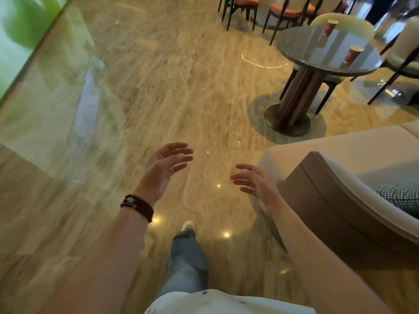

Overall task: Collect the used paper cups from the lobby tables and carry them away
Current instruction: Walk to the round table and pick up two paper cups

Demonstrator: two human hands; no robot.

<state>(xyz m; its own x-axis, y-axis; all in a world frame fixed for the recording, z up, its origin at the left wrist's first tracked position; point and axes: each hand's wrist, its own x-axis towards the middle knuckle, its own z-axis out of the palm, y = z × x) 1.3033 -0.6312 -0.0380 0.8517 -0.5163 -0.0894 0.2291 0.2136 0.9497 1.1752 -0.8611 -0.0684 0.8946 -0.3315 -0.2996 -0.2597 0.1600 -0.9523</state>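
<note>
Two red paper cups stand on a round dark glass-topped table (301, 53) at the upper right. One cup (330, 27) is at the table's far side, the other cup (352, 54) nearer its right edge. My left hand (164, 168), with a dark bead bracelet on the wrist, is held out over the floor, palm up and fingers apart, holding nothing. My right hand (254, 183) is also empty with fingers spread. Both hands are far short of the table.
A beige sofa (340, 177) with a brown side panel stands close on the right. Dark-framed chairs (278, 13) with orange and pale seats ring the table and beyond. Glossy marble floor (170, 87) stretches ahead. A green glass wall (22, 30) runs along the left.
</note>
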